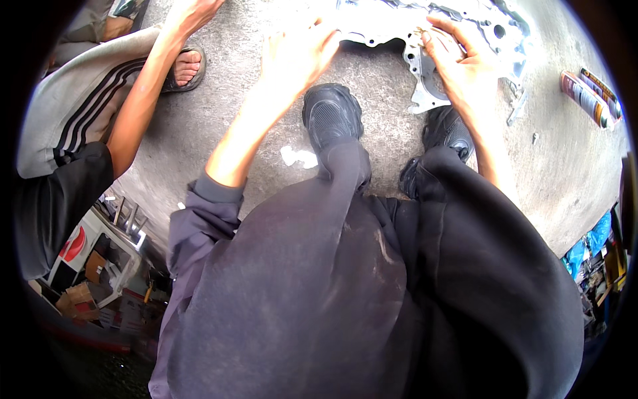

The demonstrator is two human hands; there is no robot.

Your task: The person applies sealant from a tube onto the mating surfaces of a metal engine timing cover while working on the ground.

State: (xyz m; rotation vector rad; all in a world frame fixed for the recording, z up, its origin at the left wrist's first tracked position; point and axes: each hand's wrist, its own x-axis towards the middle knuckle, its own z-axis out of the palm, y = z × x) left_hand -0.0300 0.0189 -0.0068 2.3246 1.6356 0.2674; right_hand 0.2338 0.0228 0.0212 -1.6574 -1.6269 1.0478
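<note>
A silver cast metal engine cover (pixel 419 90), with bolt holes along its wavy flanges, lies at the top of the view, washed out by glare. My left hand (pixel 299 53) is at its left edge, fingers curled against it; the bright light hides some detail. My right hand (pixel 465 60) grips the cover's right part, thumb and fingers bent over a pale area I cannot make out well. A thin metal piece (pixel 518 103) lies beside the cover on the right.
Another person's arm (pixel 139 106) and sandaled foot (pixel 187 70) are at left. Two spray cans (pixel 585 96) lie right on concrete (pixel 565 173), white scraps (pixel 299 157) near my shoe (pixel 332 116). Clutter (pixel 93 266) fills the lower left; blue plastic (pixel 595 236) is at right.
</note>
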